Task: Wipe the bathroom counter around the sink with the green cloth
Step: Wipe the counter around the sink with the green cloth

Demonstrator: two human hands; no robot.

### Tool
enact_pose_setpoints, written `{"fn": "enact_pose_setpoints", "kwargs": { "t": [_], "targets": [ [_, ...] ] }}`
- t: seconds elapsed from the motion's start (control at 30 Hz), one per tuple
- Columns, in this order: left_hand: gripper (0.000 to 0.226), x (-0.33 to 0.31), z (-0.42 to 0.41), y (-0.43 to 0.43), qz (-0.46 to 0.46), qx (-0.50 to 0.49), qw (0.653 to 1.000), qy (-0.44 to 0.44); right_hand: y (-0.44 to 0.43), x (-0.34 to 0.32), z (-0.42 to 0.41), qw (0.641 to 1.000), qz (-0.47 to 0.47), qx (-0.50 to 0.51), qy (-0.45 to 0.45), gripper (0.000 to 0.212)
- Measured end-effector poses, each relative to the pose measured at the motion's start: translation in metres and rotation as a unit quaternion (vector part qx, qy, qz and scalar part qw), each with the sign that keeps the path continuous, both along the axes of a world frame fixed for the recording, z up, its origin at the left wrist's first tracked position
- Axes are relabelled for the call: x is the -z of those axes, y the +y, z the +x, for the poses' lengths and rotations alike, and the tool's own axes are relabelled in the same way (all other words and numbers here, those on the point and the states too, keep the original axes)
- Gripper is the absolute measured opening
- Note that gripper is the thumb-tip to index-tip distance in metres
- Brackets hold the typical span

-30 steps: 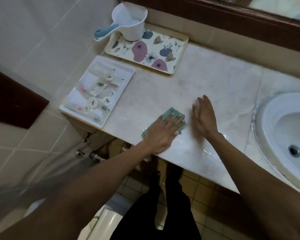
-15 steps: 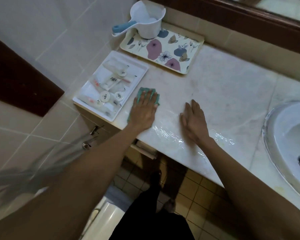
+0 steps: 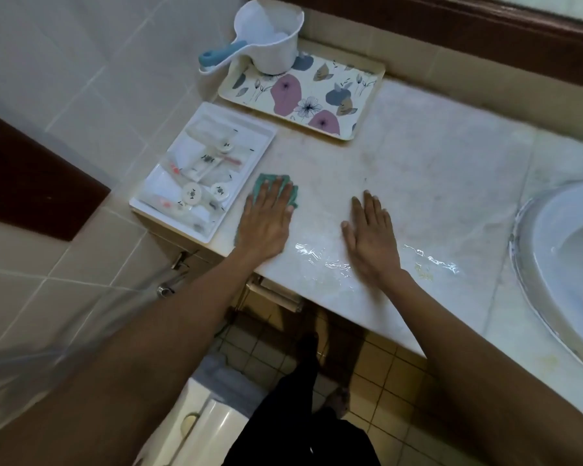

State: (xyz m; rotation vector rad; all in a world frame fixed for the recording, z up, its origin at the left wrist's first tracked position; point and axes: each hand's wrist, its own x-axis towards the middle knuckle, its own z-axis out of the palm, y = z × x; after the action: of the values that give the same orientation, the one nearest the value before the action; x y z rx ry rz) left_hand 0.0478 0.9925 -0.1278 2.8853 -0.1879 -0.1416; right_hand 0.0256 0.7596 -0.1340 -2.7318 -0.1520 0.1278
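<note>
Single head-worn view, looking steeply down (wide-angle) over the counter, close above both forearms, floor below

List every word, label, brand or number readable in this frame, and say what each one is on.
No text can be read.
White tray: the packets and round lids carry small dark marks, too blurred to read.
Flowered tray: flowers and leaves only, no writing.
White scoop, green cloth, counter, sink: no visible writing.
</note>
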Motion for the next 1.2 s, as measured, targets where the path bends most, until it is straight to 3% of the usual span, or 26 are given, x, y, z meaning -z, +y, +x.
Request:
{"fn": "enact_pose_setpoints", "kwargs": {
  "t": [0.1,0.17,0.33,0.43,0.53,0.6,0.7,0.77,0.83,0.93,1.07,1.13,1.2],
  "targets": [
    [0.053,-0.004,0.02,-0.06,-0.008,-0.121,0.993,-0.003,-0.019,-0.007,0.001,1.0,0.024,-0.006,0.003,0.053],
    [0.054,-0.005,0.018,-0.098,-0.027,-0.105,0.994,-0.001,-0.044,-0.013,-0.004,0.999,0.033,0.017,-0.021,0.048],
    [0.053,0.004,-0.047,-0.158,-0.042,0.162,0.986,0.009,-0.121,-0.024,-0.03,0.994,0.017,0.102,-0.045,0.043],
    [0.053,0.008,-0.068,-0.13,-0.007,0.362,0.932,0.011,-0.166,-0.026,-0.047,0.989,-0.029,0.139,-0.036,0.046],
    [0.052,0.003,-0.052,-0.091,0.013,0.44,0.898,-0.004,-0.21,-0.034,-0.063,0.98,-0.055,0.186,-0.051,0.049],
    [0.051,0.003,-0.033,-0.089,0.021,0.358,0.934,-0.012,-0.239,-0.035,-0.077,0.974,-0.063,0.214,-0.05,0.052],
    [0.051,0.006,-0.021,-0.139,0.01,0.133,0.991,-0.018,-0.268,-0.033,-0.101,0.967,-0.052,0.249,-0.029,0.053],
    [0.052,0.006,-0.027,-0.185,-0.002,-0.005,1.0,-0.029,-0.273,-0.03,-0.119,0.957,-0.029,0.288,-0.001,0.053],
    [0.053,0.004,-0.043,-0.227,-0.03,-0.049,0.998,-0.036,-0.275,-0.029,-0.137,0.948,-0.033,0.315,0.023,0.055],
    [0.054,0.006,-0.092,-0.27,-0.039,0.107,0.993,-0.028,-0.279,-0.026,-0.15,0.955,-0.08,0.285,0.0,0.055],
    [0.054,0.012,-0.154,-0.236,-0.015,0.383,0.924,-0.014,-0.289,-0.024,-0.153,0.956,-0.077,0.284,0.015,0.055],
    [0.053,0.009,-0.143,-0.195,-0.003,0.46,0.887,-0.023,-0.3,-0.021,-0.16,0.949,-0.09,0.301,0.026,0.061],
    [0.052,0.005,-0.113,-0.165,0.014,0.459,0.888,-0.034,-0.313,-0.018,-0.17,0.941,-0.099,0.321,0.031,0.065]
  ]
}}
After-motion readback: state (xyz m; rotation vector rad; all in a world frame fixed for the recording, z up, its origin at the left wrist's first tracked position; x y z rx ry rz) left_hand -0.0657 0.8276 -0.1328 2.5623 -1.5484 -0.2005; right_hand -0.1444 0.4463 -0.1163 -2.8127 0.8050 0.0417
